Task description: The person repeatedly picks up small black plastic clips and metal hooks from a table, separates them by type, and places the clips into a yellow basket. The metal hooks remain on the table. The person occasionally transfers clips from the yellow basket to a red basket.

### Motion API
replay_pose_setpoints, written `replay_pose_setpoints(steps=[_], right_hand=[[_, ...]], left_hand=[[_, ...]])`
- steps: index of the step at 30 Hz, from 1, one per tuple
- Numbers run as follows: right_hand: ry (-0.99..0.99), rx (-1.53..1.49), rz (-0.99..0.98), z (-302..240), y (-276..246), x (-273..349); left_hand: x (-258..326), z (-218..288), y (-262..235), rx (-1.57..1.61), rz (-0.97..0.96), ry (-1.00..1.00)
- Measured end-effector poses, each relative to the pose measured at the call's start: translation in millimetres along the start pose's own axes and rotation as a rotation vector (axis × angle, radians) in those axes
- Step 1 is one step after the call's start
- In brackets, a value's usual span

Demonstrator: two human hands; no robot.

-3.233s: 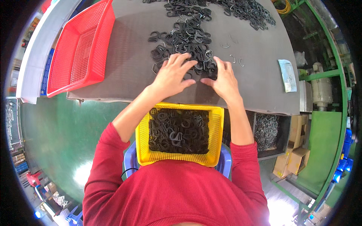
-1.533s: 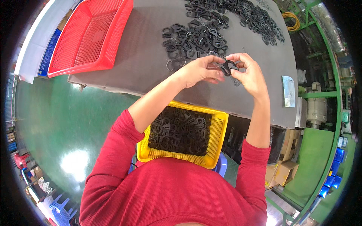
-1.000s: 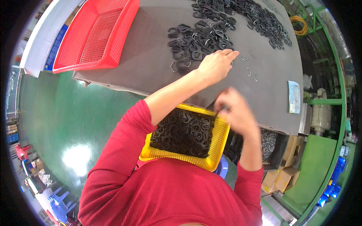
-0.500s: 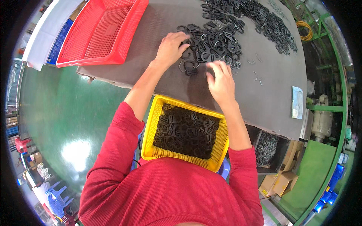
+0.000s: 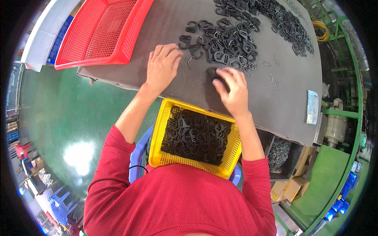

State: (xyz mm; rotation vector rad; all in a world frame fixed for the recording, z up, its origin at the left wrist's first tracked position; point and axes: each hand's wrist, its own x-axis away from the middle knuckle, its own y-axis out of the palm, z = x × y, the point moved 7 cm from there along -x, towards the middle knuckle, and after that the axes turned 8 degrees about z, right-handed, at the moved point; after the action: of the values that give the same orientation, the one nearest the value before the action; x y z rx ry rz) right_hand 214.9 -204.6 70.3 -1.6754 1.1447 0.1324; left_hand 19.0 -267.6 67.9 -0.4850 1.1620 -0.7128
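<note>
Left hand [image 5: 162, 67]: over the counter [image 5: 275, 108], fingers spread, tips just beside a black hook [image 5: 184, 41].
Right hand [image 5: 235, 91]: fingers curled at a dark piece [image 5: 212, 72]; grip unclear.
Pile: black hooks [image 5: 226, 46] mixed with bent wires.
Loose wires [image 5: 277, 84]: right of the pile.
Yellow basket [image 5: 157, 143]: before the torso, holding black pieces [image 5: 195, 135].
Red basket [image 5: 125, 50]: on the counter's left.

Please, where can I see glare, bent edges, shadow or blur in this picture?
Head view: white glare on the green floor; head view: the front edge of the table bends, dark shadow beside the right hand, which looks slightly blurred.
</note>
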Motion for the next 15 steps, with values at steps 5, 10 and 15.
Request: replay_pose_setpoints(steps=[5,10,15], right_hand=[[0.096,0.121,0.097,18,14,-36],[0.081,0.182,0.089,29,3,-14],[-0.006,0.234,-0.008,17,6,1]], left_hand=[[-11,36,21,0.114,-0.057,0.036],[14,6,16,-0.039,-0.106,-0.066],[4,30,16,0.018,-0.037,0.039]])
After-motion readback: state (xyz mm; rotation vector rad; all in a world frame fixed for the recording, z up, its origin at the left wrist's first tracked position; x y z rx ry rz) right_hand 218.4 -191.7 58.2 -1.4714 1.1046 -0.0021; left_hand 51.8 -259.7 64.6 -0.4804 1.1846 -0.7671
